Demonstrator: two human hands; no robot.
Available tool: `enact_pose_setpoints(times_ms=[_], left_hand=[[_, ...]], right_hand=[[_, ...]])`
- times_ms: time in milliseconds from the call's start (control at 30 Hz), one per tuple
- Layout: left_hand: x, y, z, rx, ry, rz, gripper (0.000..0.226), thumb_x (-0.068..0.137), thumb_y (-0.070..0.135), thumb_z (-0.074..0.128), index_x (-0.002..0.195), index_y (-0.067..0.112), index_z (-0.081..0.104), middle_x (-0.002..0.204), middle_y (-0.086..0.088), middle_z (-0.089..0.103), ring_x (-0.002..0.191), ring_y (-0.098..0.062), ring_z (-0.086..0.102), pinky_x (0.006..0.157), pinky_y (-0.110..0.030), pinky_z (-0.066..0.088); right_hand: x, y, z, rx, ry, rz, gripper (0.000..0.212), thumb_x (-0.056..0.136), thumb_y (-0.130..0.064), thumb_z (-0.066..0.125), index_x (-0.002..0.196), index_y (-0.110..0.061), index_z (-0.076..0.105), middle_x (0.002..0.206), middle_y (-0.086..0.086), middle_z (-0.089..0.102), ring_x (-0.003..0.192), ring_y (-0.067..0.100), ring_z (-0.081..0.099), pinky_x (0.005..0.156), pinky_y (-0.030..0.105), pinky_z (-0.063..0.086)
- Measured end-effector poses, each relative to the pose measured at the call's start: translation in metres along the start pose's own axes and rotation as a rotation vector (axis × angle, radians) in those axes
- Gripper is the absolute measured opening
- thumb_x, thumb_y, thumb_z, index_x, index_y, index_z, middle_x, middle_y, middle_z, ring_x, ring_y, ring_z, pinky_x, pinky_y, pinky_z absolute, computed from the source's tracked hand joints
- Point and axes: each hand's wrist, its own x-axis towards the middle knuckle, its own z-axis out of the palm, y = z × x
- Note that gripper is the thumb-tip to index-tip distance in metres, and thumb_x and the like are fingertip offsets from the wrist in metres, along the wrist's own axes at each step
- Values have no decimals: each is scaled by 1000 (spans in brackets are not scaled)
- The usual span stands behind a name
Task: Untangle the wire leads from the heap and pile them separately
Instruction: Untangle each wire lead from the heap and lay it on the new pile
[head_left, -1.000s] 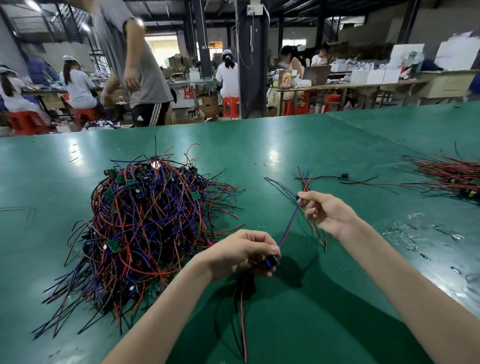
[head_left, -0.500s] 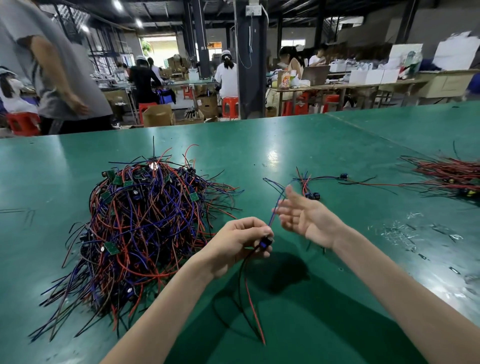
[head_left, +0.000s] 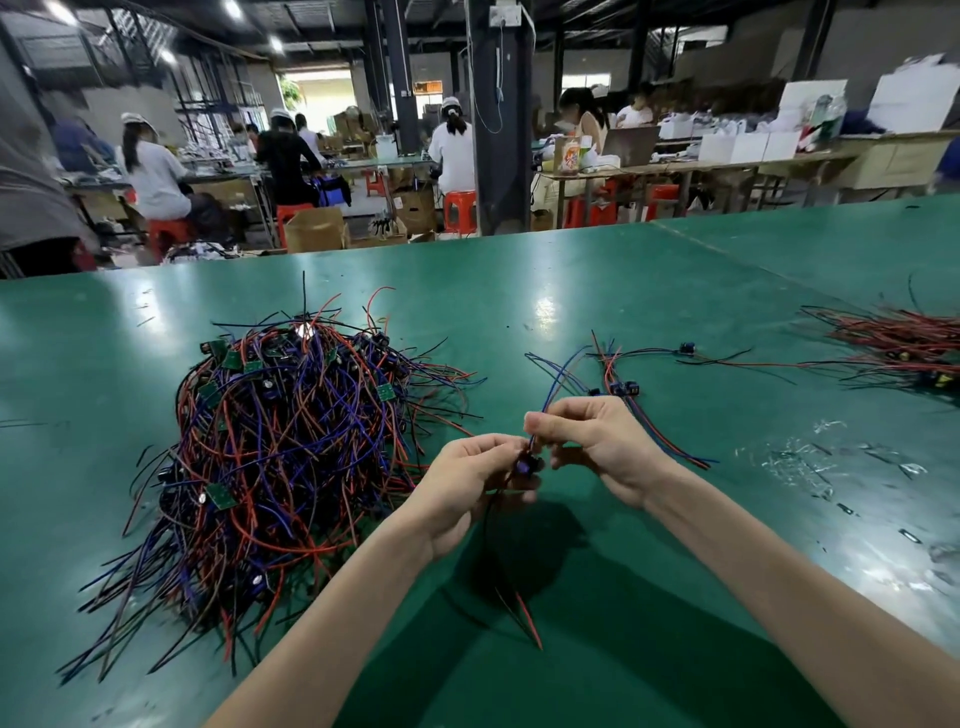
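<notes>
**Right hand back on the lead**

Half a second ago the right hand (head_left: 597, 447) hung open, apart from the left; it has now closed in beside the left hand (head_left: 467, 488).

The green tabletop (head_left: 571, 291) carries the heap (head_left: 291, 447) of red, blue and black leads at left. A loose bundle (head_left: 893, 343) lies at the far right edge. A small pile (head_left: 618, 384) of freed leads sits just beyond the hands.

Both hands hold one lead (head_left: 527, 613) above the tabletop, between heap and small pile. The left grip curls round its dark component (head_left: 524, 465). The right grip is a narrow pinch of thumb and forefinger on the blue wire just above it. Red and black tails hang below.

The lead looks light, limp and a little springy, apt to snag. Its joints at the component are probably delicate, so the component body is the safer place to hold.

Fingers cover most of the component. I cannot tell whether the blue wire is clear of the small pile. The bundle is cut off at the frame edge.
</notes>
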Motion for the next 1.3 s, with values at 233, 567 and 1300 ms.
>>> enact_pose_setpoints(times_ms=[233, 567, 1300], left_hand=[[0, -4, 1, -7, -7, -34, 9, 89, 2, 56, 91, -2, 65, 71, -6, 69, 56, -11, 62, 55, -21, 53], [-1, -2, 5, -53, 96, 49, 12, 89, -3, 55, 84, -1, 66, 67, -7, 68, 52, -12, 62, 51, -22, 54], [-6, -7, 13, 143, 55, -35, 10, 87, 3, 63, 77, 3, 65, 58, -1, 65, 47, -8, 58, 51, -19, 51]], right_hand=[[3, -6, -11, 138, 104, 67, 12, 82, -12, 68, 75, -3, 64, 60, 2, 58, 45, 7, 50, 47, 19, 48], [-4, 5, 1, 52, -210, 96, 13, 82, -2, 63, 94, 4, 65, 73, 7, 65, 62, 13, 59, 64, 23, 53], [7, 10, -6, -93, 137, -81, 17, 77, 5, 71, 86, -10, 70, 64, -4, 65, 55, 2, 54, 56, 13, 46]])
